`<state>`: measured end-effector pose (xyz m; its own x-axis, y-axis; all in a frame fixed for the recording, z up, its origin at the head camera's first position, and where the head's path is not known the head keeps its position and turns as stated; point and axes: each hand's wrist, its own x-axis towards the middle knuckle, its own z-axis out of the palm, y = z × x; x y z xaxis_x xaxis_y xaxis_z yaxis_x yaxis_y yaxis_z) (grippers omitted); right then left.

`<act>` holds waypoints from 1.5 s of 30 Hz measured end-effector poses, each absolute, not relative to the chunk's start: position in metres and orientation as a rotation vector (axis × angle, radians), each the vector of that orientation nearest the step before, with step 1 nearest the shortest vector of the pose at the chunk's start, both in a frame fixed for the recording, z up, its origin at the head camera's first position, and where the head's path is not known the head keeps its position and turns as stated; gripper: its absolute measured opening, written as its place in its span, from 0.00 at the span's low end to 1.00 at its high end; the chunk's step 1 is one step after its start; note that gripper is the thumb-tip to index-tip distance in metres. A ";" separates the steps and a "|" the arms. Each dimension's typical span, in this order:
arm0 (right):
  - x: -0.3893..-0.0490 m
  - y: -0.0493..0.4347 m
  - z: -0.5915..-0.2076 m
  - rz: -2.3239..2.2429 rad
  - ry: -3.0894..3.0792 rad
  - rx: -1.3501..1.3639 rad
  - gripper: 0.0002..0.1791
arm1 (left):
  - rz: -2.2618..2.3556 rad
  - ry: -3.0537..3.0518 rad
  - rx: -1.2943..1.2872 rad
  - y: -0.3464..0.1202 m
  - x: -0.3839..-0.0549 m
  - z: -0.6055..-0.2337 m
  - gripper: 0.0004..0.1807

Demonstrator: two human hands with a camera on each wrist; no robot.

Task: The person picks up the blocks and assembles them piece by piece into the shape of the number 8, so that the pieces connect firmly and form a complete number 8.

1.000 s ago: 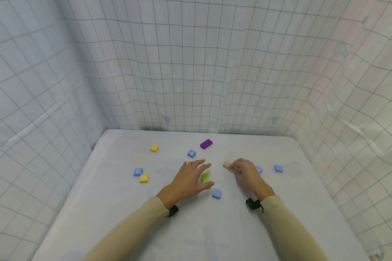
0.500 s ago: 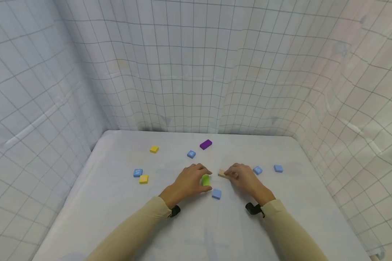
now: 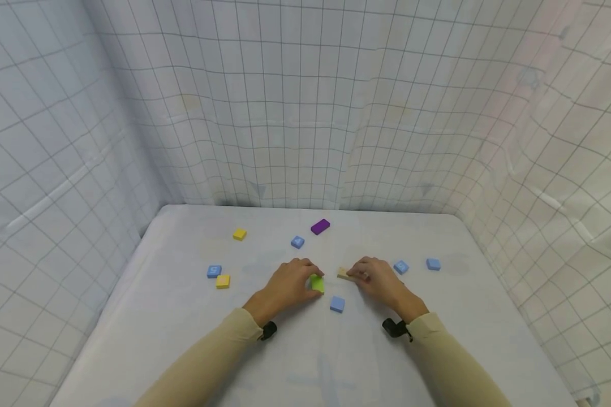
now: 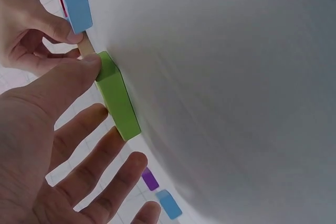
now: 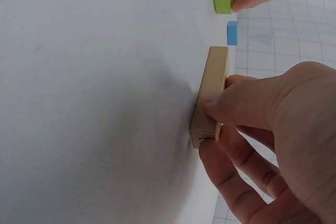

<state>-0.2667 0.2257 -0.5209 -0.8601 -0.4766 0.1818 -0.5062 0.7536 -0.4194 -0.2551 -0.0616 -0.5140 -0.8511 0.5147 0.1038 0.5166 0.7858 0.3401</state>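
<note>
Bright green rectangular block [image 4: 119, 103] lies on the white cloth-covered table [image 3: 387, 367] near the middle, pinched between the thumb and fingers of the left hand [image 3: 285, 286]. To its right, the right hand [image 3: 384, 284] grips a pale wooden rectangular block [image 5: 210, 90] by its sides, thumb on one face; the two blocks are apart. A plain blue square block [image 3: 338, 304] sits on the near side, between the hands. On the far side lie a purple rectangular block [image 3: 320, 226] and a marked blue square block [image 3: 297, 242]. Farther left, a yellow square block [image 3: 223, 281] rests just beside a blue square block bearing a pale numeral [image 3: 214, 271].
</note>
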 end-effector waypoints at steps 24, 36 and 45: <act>-0.271 0.228 -0.523 0.721 -2.813 0.946 0.11 | -0.547 -3.002 -0.606 -0.156 -0.249 -0.506 0.26; -0.270 0.217 -0.520 0.775 -2.831 1.014 0.13 | -0.569 -2.966 -0.619 -0.158 -0.246 -0.503 0.27; -0.272 0.206 -0.520 0.784 -2.805 1.113 0.13 | -0.654 -2.910 -0.675 -0.134 -0.242 -0.501 0.25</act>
